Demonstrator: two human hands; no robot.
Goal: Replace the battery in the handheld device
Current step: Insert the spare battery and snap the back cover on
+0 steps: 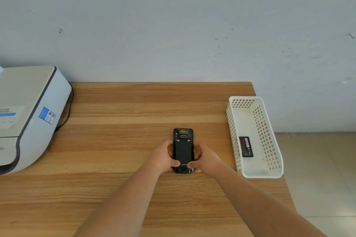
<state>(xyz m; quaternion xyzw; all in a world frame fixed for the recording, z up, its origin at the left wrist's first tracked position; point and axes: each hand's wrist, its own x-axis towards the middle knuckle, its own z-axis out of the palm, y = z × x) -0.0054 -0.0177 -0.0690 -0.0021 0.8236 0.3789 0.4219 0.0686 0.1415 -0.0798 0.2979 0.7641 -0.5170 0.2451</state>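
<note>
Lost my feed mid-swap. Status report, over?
Left hand and right hand both gripping handheld device, back up on table, cover on. Battery lying in white basket. Nothing in the way.

Both forearms bare to frame edge, no sleeves; hands (163, 157) ungloved, no rings visible.

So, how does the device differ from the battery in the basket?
The device lies on the table, gripped by both hands; the battery lies untouched in the basket. The device is larger. The battery bears a red label, the device only a small logo. Both are black and lie flat.
</note>
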